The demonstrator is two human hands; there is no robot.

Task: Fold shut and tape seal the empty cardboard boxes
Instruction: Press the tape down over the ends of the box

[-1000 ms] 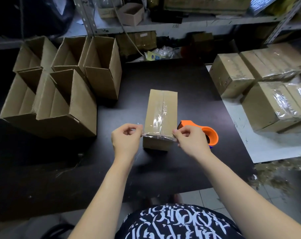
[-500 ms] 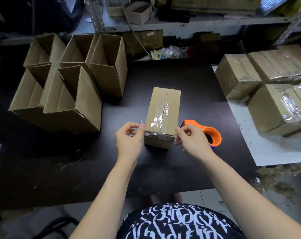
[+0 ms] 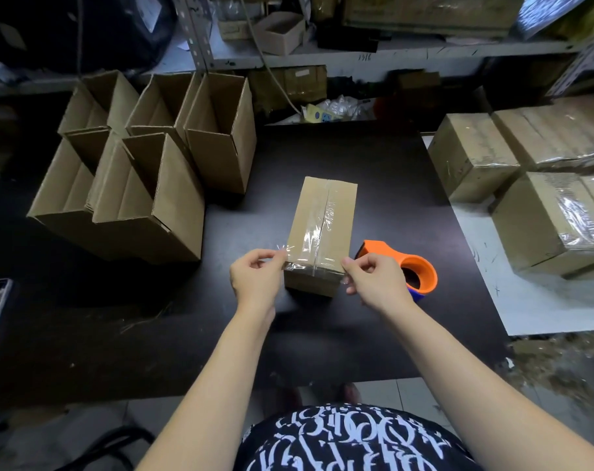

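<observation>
Box (image 3: 322, 229) lay mid-worktop (image 3: 373, 158), nearer the front edge. My left hand (image 3: 256, 278) and right hand (image 3: 377, 280) each pinched one end of the tape strip (image 3: 314, 265) crossing its near end. Dispenser (image 3: 414, 266) sat just right.

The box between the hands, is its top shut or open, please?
Shut. The box has its top flaps flat, with clear tape along the seam; the left hand and right hand pinch a cross strip.

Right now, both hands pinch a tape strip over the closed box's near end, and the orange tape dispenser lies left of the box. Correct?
No. The head view shows the orange tape dispenser right of the closed box, not left. The left hand and right hand do pinch the tape strip.
</observation>
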